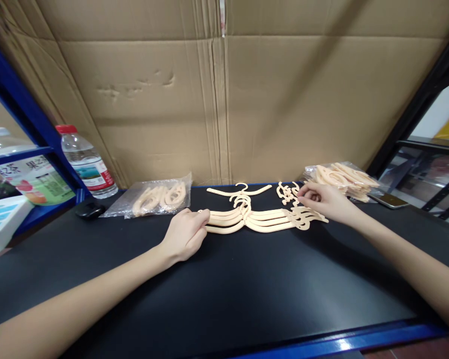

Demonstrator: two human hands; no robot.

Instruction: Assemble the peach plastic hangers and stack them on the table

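Observation:
Several cream plastic clothes hangers (269,227) lie overlapped in a row on the black tabletop, their hooks pointing away from me. My left hand (187,234) is closed round their left ends. One more hanger (260,192) lies apart, just behind the row. To the right, my right hand (327,200) hovers over the right end of the row with thumb and fingers pinched together; what they hold, if anything, is too small to name. Beside those fingertips is a little heap of small cream plastic pieces (285,193). Cream loop-shaped parts (303,222) overlap the hangers' right ends.
A clear bag of cream parts (160,197) lies at the back left, near a black computer mouse (90,209) and a red-capped water bottle (88,164). Another bag of cream pieces (344,178) and a phone (391,200) sit back right. Cardboard (153,99) walls the rear.

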